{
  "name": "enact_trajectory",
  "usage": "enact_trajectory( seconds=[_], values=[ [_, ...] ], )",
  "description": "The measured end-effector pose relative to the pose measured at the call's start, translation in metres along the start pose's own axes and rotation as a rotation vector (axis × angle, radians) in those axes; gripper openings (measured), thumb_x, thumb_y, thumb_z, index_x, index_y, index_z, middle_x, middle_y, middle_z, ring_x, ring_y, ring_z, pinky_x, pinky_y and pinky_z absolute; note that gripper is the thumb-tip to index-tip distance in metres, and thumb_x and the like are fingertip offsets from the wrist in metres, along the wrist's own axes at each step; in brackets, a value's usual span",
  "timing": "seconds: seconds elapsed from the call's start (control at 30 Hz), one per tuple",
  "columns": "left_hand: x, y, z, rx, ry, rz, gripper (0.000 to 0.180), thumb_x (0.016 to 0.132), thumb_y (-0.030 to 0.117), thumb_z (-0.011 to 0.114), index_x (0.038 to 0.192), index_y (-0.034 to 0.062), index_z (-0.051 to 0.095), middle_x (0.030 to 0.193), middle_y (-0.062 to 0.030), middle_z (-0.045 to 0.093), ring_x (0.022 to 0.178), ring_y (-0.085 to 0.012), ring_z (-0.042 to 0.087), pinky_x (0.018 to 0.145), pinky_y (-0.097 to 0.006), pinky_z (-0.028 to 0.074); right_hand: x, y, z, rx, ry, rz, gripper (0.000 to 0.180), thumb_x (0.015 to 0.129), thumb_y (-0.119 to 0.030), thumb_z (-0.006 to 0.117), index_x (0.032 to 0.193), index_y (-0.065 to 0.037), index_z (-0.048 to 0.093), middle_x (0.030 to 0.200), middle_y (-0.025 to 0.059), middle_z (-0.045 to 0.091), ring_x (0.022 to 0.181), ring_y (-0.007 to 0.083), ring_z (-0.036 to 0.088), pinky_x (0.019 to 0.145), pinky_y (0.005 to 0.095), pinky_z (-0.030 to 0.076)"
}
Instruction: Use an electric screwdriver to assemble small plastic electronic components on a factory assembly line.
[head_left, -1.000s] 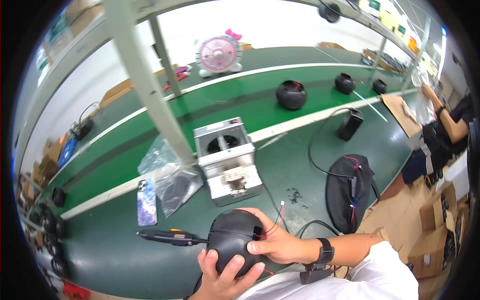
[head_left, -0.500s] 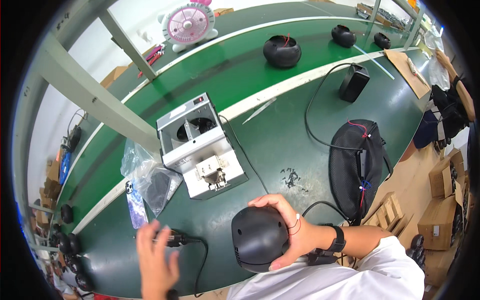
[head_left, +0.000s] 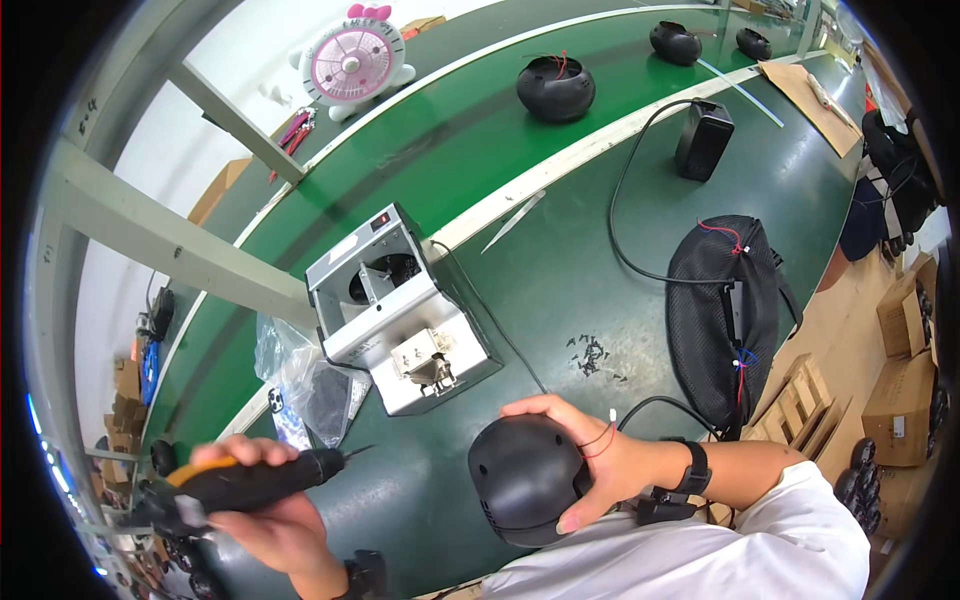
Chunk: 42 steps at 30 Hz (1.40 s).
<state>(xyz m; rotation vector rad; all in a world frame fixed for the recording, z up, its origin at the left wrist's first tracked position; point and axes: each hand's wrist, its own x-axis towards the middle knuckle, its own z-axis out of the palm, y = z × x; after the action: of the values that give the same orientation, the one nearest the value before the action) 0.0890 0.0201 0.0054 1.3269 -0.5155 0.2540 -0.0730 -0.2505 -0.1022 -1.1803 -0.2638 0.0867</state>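
Note:
My right hand (head_left: 590, 455) grips a round black plastic housing (head_left: 525, 478) held against my body above the green table's near edge; thin red wires run across my fingers. My left hand (head_left: 275, 520) is closed around a black and orange electric screwdriver (head_left: 250, 480), its tip pointing right toward the grey screw feeder machine (head_left: 395, 310). The screwdriver tip is apart from the housing.
A pile of small black screws (head_left: 592, 355) lies on the green table (head_left: 560, 270). A black mesh cover (head_left: 722, 310) with wires sits to the right, clear plastic bags (head_left: 310, 380) to the left. More black housings (head_left: 556, 88) ride the conveyor; a pink fan (head_left: 352, 62) stands behind.
My left hand left the housing, reached left to the screwdriver on the table and lifted it. My right hand kept hold of the housing, now alone.

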Motion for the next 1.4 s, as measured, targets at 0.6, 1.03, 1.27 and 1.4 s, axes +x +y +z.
enact_trajectory(
  seconds=[0.6,1.03,1.27,1.4],
  values=[
    [0.028,0.006,0.114,-0.32,-0.219,-0.205,0.078,0.099,0.07,0.035,0.127,-0.0003,0.053,0.062,0.0033,0.047,0.05,-0.0101,0.046,0.047,-0.028,0.04,0.008,0.005,0.003,-0.112,0.166,-0.031,0.113,0.058,-0.035,0.098,0.146,-0.004,0.034,0.138,0.0143,0.045,0.129,0.026,0.049,0.109,0.038,0.041],
    [0.04,0.035,0.083,-0.478,-0.762,-0.164,0.046,0.106,0.046,0.041,0.119,0.0029,0.053,0.074,-0.0108,0.062,0.062,-0.0279,0.062,0.059,-0.044,0.053,0.01,0.003,0.01,-0.163,0.225,0.006,0.117,0.056,-0.04,0.098,0.146,-0.004,0.034,0.134,0.0137,0.047,0.127,0.0258,0.05,0.107,0.0377,0.043],
    [0.015,0.019,0.096,-0.114,-0.841,-0.05,0.042,0.071,-0.011,0.081,0.101,0.0057,0.055,0.076,-0.0084,0.066,0.069,-0.0277,0.068,0.07,-0.046,0.057,0.015,-0.005,0.025,-0.155,0.324,0.054,0.113,0.057,-0.032,0.1,0.145,-0.005,0.035,0.131,0.0105,0.055,0.122,0.0211,0.056,0.105,0.0359,0.045],
    [-0.016,0.01,0.099,-0.203,-0.533,0.006,0.034,0.091,0.039,0.063,0.102,0.0066,0.058,0.073,-0.0063,0.063,0.064,-0.0239,0.062,0.065,-0.042,0.05,0.018,-0.01,0.029,-0.209,0.376,0.057,0.111,0.057,-0.035,0.099,0.143,-0.003,0.037,0.13,0.0121,0.05,0.122,0.0221,0.054,0.104,0.0353,0.045]
  ],
)
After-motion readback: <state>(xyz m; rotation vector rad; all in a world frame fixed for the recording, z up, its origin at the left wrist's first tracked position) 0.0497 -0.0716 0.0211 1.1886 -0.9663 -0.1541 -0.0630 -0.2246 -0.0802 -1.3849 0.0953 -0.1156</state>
